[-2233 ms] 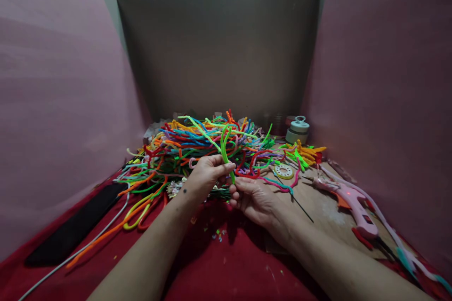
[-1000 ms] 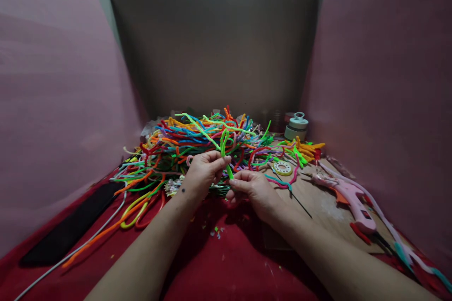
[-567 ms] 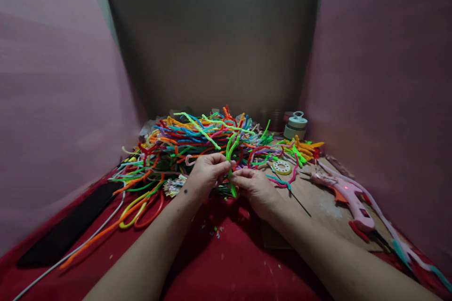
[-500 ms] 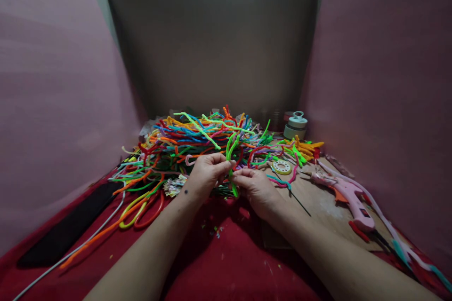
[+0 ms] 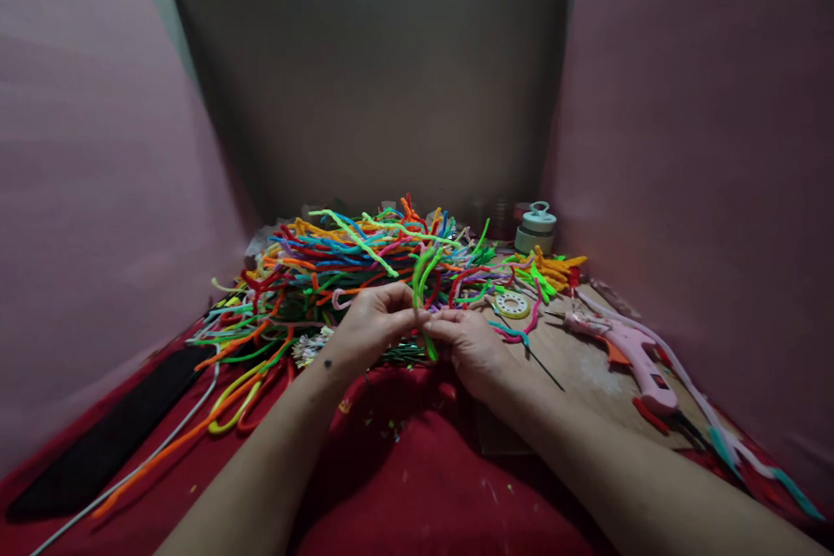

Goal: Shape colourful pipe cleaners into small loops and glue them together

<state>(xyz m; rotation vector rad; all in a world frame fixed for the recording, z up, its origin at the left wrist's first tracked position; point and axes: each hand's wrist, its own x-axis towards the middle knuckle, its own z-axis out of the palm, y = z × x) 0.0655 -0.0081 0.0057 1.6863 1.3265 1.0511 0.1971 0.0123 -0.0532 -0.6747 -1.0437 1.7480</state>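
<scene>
Bright green pipe cleaners (image 5: 425, 269), bent into narrow loops, stand upright between my two hands. My left hand (image 5: 381, 314) pinches them around their middle between thumb and index finger. From the right, my right hand (image 5: 466, 343) pinches the same spot, its fingertips meeting those of the left. A short green end pokes out below the fingers. Behind the hands spreads a large heap of pipe cleaners (image 5: 339, 248) in many colours. Close under my left wrist lies a bunch of pale flower stamens (image 5: 311, 347) with dark green stems, partly covered by the hands.
A pink glue gun (image 5: 635, 347) with its red light on rests on a brown board (image 5: 573, 369) at right. Near it are a white and yellow ring-shaped spool (image 5: 512, 305) and a pale green lidded jar (image 5: 535, 228). A black flat object (image 5: 104, 434) lies left on red cloth (image 5: 404, 495).
The fingertips of both hands have come together on the green pipe cleaners, where they were slightly apart before. The lower end has swung downward. The whole view has shifted a little.
</scene>
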